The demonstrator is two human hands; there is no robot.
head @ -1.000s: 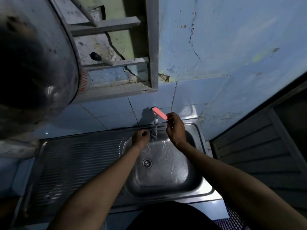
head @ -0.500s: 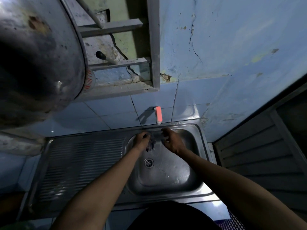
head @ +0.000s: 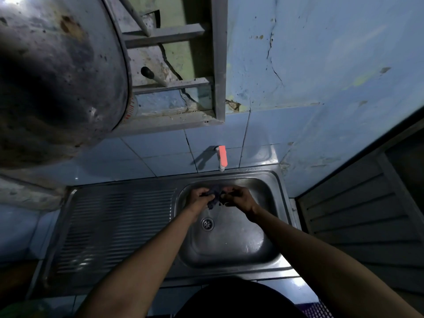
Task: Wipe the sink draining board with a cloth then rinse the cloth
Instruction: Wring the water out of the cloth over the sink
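Both the left hand (head: 199, 199) and right hand (head: 238, 198) grip the dark cloth (head: 214, 196) over the sink (head: 278, 191); recommend wringing firmly, low above the drain (head: 207, 223), beneath the tap (head: 222, 157).

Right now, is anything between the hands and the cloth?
No. Both the left hand and right hand already hold the dark cloth over the sink, below the tap.

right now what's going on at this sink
A person is holding a small dark cloth over the sink basin, gripping it with the left hand and the right hand, below the pink-handled tap. The draining board to the left has nothing on it.
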